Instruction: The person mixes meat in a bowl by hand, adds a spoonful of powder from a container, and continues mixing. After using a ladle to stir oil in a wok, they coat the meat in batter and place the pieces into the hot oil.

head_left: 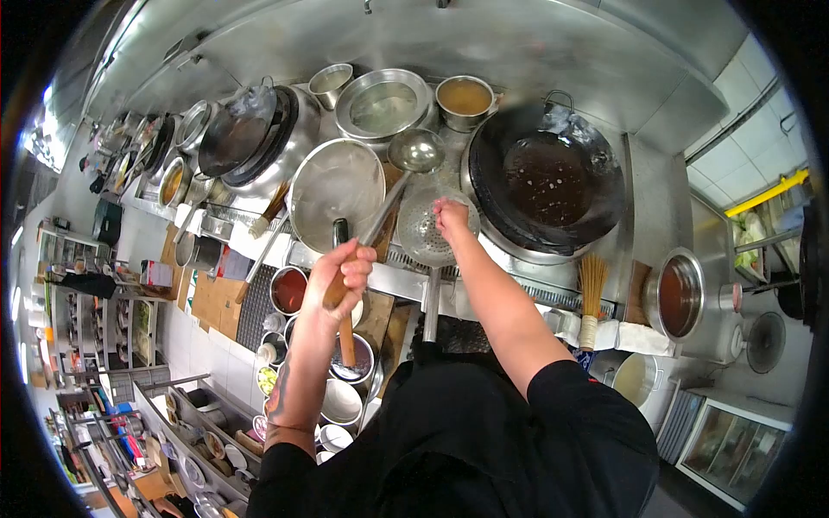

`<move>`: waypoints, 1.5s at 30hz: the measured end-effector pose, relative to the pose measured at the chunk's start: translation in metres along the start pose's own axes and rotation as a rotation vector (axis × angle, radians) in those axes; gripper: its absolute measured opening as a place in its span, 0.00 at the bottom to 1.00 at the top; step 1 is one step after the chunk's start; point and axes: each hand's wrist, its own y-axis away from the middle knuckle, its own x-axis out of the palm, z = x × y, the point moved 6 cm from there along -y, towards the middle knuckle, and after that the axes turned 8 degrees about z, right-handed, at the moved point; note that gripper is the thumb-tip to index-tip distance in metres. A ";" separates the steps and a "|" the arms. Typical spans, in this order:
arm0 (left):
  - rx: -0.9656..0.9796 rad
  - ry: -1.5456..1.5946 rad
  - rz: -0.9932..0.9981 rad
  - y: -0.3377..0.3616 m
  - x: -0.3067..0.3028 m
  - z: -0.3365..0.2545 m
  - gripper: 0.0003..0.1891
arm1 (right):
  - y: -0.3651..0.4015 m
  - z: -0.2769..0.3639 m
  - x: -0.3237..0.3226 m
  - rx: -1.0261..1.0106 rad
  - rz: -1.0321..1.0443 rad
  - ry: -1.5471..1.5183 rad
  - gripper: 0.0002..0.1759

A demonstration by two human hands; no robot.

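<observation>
My left hand [345, 276] is closed round the wooden handle of a steel ladle [417, 151], whose bowl is over the counter in front of the large steel bowl. Beside that hand stands another handle with a black end. My right hand [451, 216] is closed above a round perforated skimmer [423, 229]; whatever its fingers pinch is too small to make out. The skimmer's metal handle points back towards my body. To the right, a black wok [492, 173] holds dark liquid with small pale bits. A fine mesh strainer [337, 194] lies left of the skimmer.
Behind are a steel bowl of clear liquid [382, 104] and a pot of yellowish liquid [465, 97]. More woks [237, 142] stand at the left. A bamboo brush [592, 285] lies before the wok, and a pot of brown liquid [680, 293] stands at the right.
</observation>
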 end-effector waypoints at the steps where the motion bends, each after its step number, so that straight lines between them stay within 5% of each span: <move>1: -0.026 -0.019 0.016 0.007 -0.006 0.006 0.14 | -0.006 -0.005 -0.003 0.005 0.003 0.002 0.09; 7: 0.099 -0.208 -0.115 0.043 -0.021 0.036 0.13 | -0.035 -0.042 -0.020 0.143 -0.258 -0.195 0.10; 12: 0.104 -0.468 -0.166 0.061 -0.025 0.048 0.21 | -0.042 -0.069 -0.034 0.160 -0.414 -0.415 0.14; 16: 0.108 -0.632 -0.226 0.075 -0.021 0.055 0.27 | -0.022 -0.057 -0.032 0.099 -0.346 -0.378 0.15; 19: 0.122 -0.735 -0.247 0.083 -0.018 0.057 0.28 | 0.002 -0.030 -0.014 0.145 -0.249 -0.076 0.18; 21: 0.126 -0.775 -0.247 0.087 -0.017 0.058 0.29 | 0.005 -0.030 -0.022 0.134 -0.520 -0.230 0.15; 24: 0.160 -0.812 -0.270 0.090 -0.019 0.061 0.29 | -0.029 -0.054 -0.023 0.011 -0.280 -0.449 0.11; 28: 0.174 -0.900 -0.267 0.092 -0.024 0.060 0.31 | -0.033 -0.059 -0.017 0.005 -0.182 -0.363 0.11; 34: 0.223 -1.172 -0.275 0.092 -0.033 0.063 0.32 | -0.029 -0.045 -0.018 0.091 -0.240 -0.016 0.09; 36: 0.244 -1.256 -0.298 0.093 -0.036 0.065 0.31 | -0.071 -0.059 -0.027 -0.019 -0.077 0.652 0.13; 40: 0.344 -1.597 -0.332 0.092 -0.051 0.060 0.30 | 0.000 0.000 0.012 -0.086 0.056 0.896 0.10; 42: 0.389 -1.823 -0.384 0.091 -0.049 0.059 0.29 | 0.014 0.002 0.034 -0.531 0.225 1.584 0.10; 45: 0.614 -2.043 -0.305 0.088 -0.043 0.058 0.28 | 0.052 0.005 0.027 -0.433 0.136 1.762 0.11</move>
